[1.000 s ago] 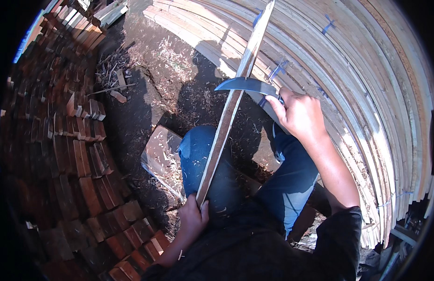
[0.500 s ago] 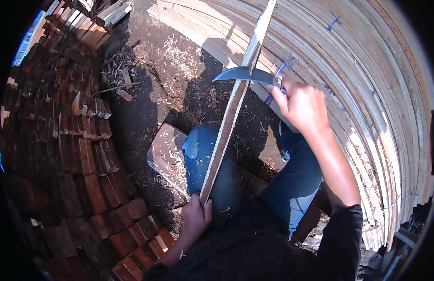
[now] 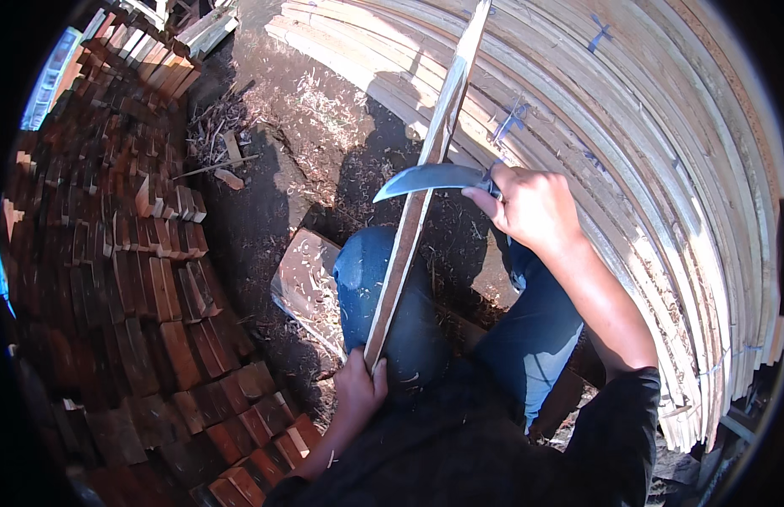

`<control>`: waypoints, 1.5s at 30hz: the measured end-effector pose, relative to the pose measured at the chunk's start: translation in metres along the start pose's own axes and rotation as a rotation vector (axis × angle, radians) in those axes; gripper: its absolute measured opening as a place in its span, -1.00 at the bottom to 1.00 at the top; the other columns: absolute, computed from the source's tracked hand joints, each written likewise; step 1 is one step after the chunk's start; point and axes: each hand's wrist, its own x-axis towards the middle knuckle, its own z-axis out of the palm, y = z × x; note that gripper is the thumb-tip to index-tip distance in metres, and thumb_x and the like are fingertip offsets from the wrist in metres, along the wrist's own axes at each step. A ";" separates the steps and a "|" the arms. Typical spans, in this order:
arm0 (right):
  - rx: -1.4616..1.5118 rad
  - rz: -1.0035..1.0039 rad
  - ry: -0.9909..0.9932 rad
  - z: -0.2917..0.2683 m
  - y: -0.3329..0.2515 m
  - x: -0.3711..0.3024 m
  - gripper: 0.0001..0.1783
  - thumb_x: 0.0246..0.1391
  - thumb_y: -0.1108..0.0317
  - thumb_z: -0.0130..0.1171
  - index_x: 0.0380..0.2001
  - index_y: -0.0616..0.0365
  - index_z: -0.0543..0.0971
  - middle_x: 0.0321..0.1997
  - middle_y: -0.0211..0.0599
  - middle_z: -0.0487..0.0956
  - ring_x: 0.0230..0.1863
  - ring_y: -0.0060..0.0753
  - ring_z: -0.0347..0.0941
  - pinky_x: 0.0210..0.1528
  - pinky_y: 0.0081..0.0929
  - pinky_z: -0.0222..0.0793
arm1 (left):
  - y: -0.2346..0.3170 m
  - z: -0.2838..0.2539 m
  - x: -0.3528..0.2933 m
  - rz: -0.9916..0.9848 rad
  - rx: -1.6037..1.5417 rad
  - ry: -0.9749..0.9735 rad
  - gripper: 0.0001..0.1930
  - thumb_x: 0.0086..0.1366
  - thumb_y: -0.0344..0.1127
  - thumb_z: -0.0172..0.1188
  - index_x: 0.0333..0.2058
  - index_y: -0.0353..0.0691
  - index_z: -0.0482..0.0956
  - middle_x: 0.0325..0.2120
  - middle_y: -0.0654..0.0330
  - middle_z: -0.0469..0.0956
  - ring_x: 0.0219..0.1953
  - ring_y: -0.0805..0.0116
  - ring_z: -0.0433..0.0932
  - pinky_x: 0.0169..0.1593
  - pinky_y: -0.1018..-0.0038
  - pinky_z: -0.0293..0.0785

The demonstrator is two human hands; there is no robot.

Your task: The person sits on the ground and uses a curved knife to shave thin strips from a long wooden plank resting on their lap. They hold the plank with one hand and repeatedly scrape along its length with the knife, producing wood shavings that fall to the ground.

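Note:
A long, narrow wooden strip (image 3: 407, 232) slants from my lap up past the far edge of the view. Its near end is gripped by my left hand (image 3: 360, 390), beside my left knee. My right hand (image 3: 531, 207) is closed round the handle of a curved knife (image 3: 430, 178), and the handle is mostly hidden by the fingers. The blade lies across the strip, pointing left, around the middle of its length. Whether its edge bites into the wood I cannot tell. The strip passes over my left thigh (image 3: 366, 270).
Stacked reddish-brown wood blocks (image 3: 168, 338) fill the left side. Bundles of long pale strips (image 3: 611, 160), bound with blue ties (image 3: 512, 121), curve along the right. A board with shavings (image 3: 307, 275) lies by my left knee; more shavings litter the dirt ground (image 3: 265, 182).
My right hand has drawn the knife nearer to me along the strip, and the blade has turned slightly. My left hand keeps its hold on the near end.

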 end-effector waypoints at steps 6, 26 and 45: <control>-0.063 0.166 0.085 -0.002 0.035 0.028 -0.41 0.11 -0.22 0.07 -0.64 0.11 0.54 -0.80 -0.24 0.48 -0.68 -0.20 0.54 -0.60 -0.30 0.48 | 0.004 0.003 0.012 -0.051 -0.065 -0.075 -0.74 0.22 -0.29 0.17 -0.25 -0.38 0.41 -0.59 -0.18 0.49 -0.57 -0.19 0.53 -0.49 0.09 0.44; -0.047 0.119 0.098 0.004 0.018 0.026 -0.40 0.15 -0.21 0.02 -0.59 0.14 0.55 -0.79 -0.23 0.49 -0.69 -0.18 0.54 -0.61 -0.30 0.47 | 0.005 0.002 0.008 -0.031 -0.077 0.002 -0.73 0.24 -0.31 0.12 -0.21 -0.42 0.38 -0.65 -0.19 0.47 -0.56 -0.23 0.52 -0.49 0.06 0.42; -0.114 0.247 0.126 -0.001 0.028 0.022 -0.51 0.15 -0.12 0.07 -0.55 0.10 0.55 -0.76 -0.22 0.51 -0.65 -0.15 0.55 -0.59 -0.24 0.47 | 0.007 0.000 0.008 -0.039 -0.096 -0.014 -0.78 0.23 -0.33 0.17 -0.28 -0.35 0.39 -0.62 -0.16 0.48 -0.57 -0.18 0.54 -0.51 0.11 0.41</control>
